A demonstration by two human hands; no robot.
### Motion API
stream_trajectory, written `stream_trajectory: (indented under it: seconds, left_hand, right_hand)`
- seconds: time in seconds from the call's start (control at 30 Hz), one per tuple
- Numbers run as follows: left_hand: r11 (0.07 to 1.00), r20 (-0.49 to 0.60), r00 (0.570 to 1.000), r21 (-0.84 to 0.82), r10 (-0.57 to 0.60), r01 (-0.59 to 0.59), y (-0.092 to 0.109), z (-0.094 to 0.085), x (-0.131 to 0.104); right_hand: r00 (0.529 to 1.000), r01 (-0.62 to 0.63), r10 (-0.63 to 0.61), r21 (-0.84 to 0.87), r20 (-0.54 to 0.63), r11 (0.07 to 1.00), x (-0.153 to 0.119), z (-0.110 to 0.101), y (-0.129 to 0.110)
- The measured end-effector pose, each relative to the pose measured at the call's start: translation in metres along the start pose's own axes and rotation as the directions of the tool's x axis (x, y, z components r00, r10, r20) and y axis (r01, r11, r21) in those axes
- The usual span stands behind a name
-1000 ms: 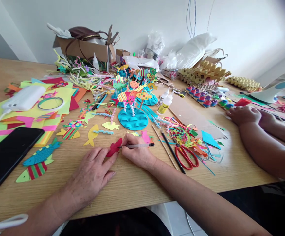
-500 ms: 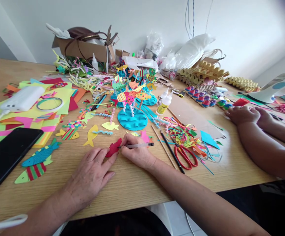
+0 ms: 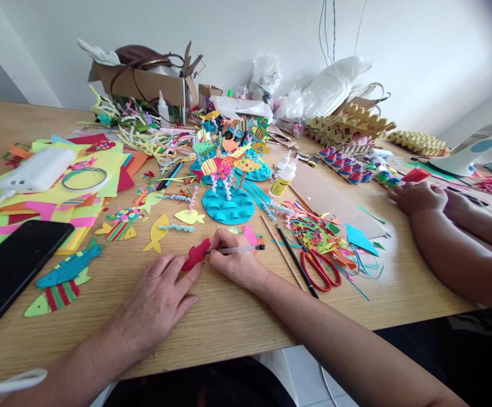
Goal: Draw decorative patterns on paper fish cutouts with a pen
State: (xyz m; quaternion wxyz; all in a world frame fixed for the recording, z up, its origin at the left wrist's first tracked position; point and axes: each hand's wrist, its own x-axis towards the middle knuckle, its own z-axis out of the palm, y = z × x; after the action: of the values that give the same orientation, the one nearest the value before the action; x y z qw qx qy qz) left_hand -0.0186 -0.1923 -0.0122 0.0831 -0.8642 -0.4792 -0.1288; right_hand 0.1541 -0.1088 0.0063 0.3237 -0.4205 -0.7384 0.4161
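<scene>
A small red foam fish [image 3: 196, 255] lies on the table in front of me. My left hand [image 3: 165, 285] holds it down by its left end, the fingertips on its edge and the thumb lower down on the wood. In a writing grip, my right hand [image 3: 236, 263] is closed round a pen [image 3: 239, 249] with a clear barrel. The pen's tip is at the fish's right side. Just beyond are a yellow fish [image 3: 158, 233] and a pale yellow one [image 3: 190, 216] with curled pipe cleaners. Behind them a blue base [image 3: 229, 206] bears several patterned fish.
Red-handled scissors [image 3: 322, 271], a black pencil [image 3: 297, 263] and paper scraps [image 3: 319, 234] lie to the right. A phone [image 3: 19, 271] and coloured sheets [image 3: 88, 198] are at the left. Another person's hands [image 3: 421, 198] rest at the far right. Glue bottles [image 3: 283, 180] stand behind.
Almost nothing differs. The view has shifted very slightly; both hands keep their places on the red fish and the pen.
</scene>
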Motion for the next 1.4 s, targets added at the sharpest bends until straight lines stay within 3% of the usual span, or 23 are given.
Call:
stream_trajectory:
  seconds: [0.27, 0.57, 0.9, 1.4]
  left_hand:
    - [0.999, 0.003, 1.000, -0.034, 0.010, -0.010, -0.002, -0.003, 0.002]
    - [0.998, 0.080, 0.997, -0.063, -0.019, 0.024, -0.004, -0.007, 0.007]
    - [0.998, 0.117, 0.993, -0.049, -0.019, 0.025, -0.006, -0.009, 0.015]
    - [0.997, 0.032, 0.999, -0.072, 0.020, -0.018, -0.008, 0.001, 0.009]
  right_hand:
    - [0.997, -0.026, 0.036, 0.125, -0.075, 0.992, 0.004, -0.003, 0.002]
    - [1.000, -0.015, 0.017, 0.184, -0.008, 0.983, 0.003, -0.005, -0.001]
    - [1.000, -0.026, 0.026, 0.117, 0.005, 0.993, 0.003, -0.005, 0.002]
    - [1.000, -0.006, 0.005, 0.046, 0.012, 0.999, 0.002, -0.002, 0.003]
